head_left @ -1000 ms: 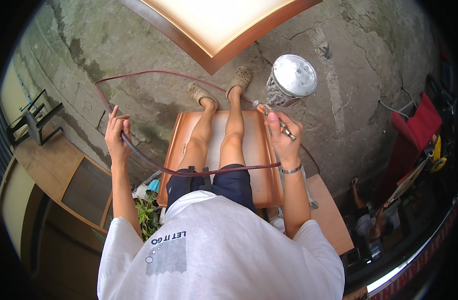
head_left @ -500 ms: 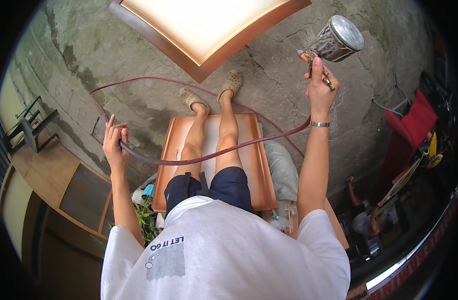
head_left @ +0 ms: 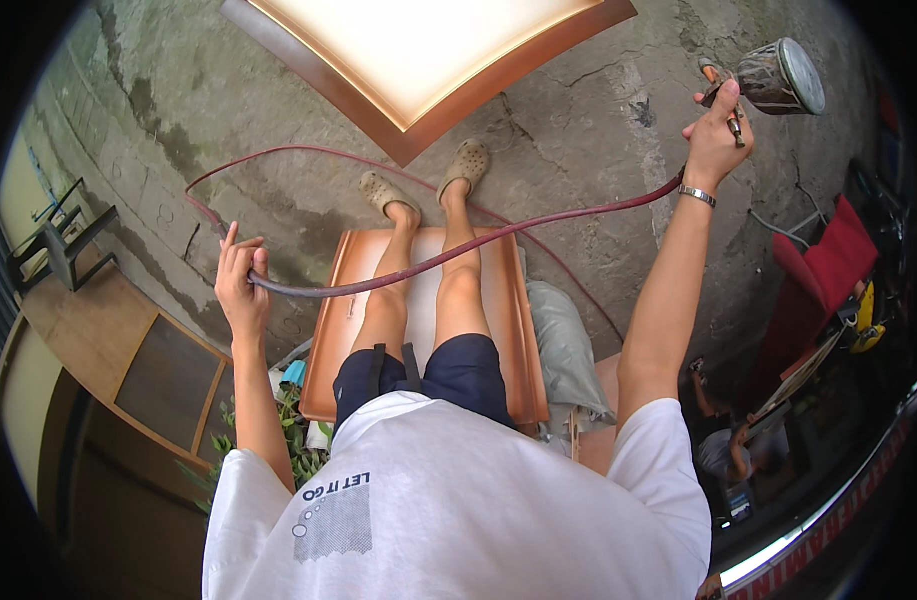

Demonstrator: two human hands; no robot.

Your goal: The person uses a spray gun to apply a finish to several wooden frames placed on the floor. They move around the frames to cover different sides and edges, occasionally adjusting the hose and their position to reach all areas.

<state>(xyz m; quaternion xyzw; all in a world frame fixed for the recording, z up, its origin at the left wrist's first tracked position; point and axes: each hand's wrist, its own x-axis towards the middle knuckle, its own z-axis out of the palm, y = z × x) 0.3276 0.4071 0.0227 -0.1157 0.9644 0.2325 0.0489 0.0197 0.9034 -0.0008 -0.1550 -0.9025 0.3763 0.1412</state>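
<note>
My right hand (head_left: pixel 720 140) is raised at the far right, closed around a spray gun (head_left: pixel 736 122) with a stained metal paint cup (head_left: pixel 782 78) tilted outward on its far side. From below that hand a dark red air hose (head_left: pixel 539 222) sags across in front of my legs to my left hand (head_left: pixel 242 282). The left fingers are curled on the hose, with the index finger pointing up. Ahead of my feet stands a panel (head_left: pixel 409 130) with a brown frame and a pale, glowing centre. No spray shows in the air.
Another brown-edged panel (head_left: pixel 324 375) lies beneath my legs. A dark stool (head_left: pixel 64 245) and a wooden panel (head_left: pixel 99 330) are at left, leafy plants (head_left: pixel 304 450) by my left elbow. A grey-green sack (head_left: pixel 564 335) and a red chair (head_left: pixel 829 255) are at right, with another person (head_left: pixel 729 450) beyond.
My right hand has swung the spray gun outward to the right and slightly farther away, tipping the cup more sideways. The hose has lifted on that side. The left hand has shifted slightly right.
</note>
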